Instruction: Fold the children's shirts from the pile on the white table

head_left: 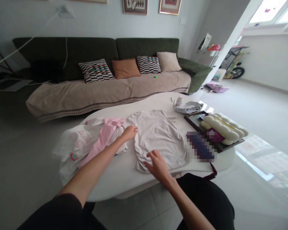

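Observation:
A pale grey-white T-shirt (pixel 162 135) lies spread on the white table, somewhat wrinkled, with its lower hem toward me. At its left edge, my left hand (pixel 129 133) is closed, fingertips pinching the cloth. My right hand (pixel 157 164) hovers over or touches the near hem; its thumb and fingers are apart, and I cannot tell whether they press the fabric. Just left of my left hand lies a heap of clothing with a pink garment (pixel 102 137) on it. A clear plastic bag (pixel 74 140) sits beside that heap and hangs over the table's left edge.
On the table's right stand a dark tray (pixel 192 119) with a cream bubble-shaped item (pixel 223 126), a crumpled plastic package (pixel 187 107) and a blurred-out dark item (pixel 201 146). Behind the white table (pixel 105 185) is a green sofa (pixel 146 46) with several cushions.

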Demonstrator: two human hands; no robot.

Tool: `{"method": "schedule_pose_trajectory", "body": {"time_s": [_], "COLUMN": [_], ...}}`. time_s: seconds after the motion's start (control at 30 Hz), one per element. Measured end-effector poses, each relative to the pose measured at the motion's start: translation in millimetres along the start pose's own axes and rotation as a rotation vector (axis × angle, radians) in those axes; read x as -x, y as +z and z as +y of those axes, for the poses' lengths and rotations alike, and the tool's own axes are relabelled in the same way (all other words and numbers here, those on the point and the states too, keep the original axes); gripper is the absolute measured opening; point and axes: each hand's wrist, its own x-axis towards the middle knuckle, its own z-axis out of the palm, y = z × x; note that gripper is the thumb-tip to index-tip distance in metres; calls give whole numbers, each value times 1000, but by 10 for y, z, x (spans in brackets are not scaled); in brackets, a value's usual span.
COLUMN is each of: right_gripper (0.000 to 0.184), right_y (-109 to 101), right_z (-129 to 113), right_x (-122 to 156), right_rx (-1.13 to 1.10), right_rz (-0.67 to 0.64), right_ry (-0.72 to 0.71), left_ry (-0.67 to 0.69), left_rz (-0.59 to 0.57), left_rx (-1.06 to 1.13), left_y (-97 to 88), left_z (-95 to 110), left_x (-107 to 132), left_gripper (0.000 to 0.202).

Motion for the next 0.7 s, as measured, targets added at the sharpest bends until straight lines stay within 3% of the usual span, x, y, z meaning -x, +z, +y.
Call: {"method": "schedule_pose_trajectory", "body": {"time_s": [0.1,0.23,0.47,0.53,0.63,0.7], "right_gripper": [29,14,20,20,44,38], "right_y": [261,501,432,411,479,562], "right_z": [-327,-304,-157,-200,-275,-307], "right_x": [-16,71,220,213,172,130], "right_rx": [8,74,-101,-99,-22,48], "right_rz": [-13,-14,-30,-33,-15,2], "right_ry": [-1,60,62,58,-29,-31], "left_ry": [-114,-288,-470,-468,-432,-412], "left_rz": [63,81,91,88,107,146], "left_rx": [-47,-103,-76,-38,16,40], "left_y": [-92,39,160,137,76,18], "left_z": [-194,-472,-876,-892,-829,-764], "left_x": [-540,-862,-964,-961,-941,-924], "left_gripper": [30,29,37,33,28,27]}}
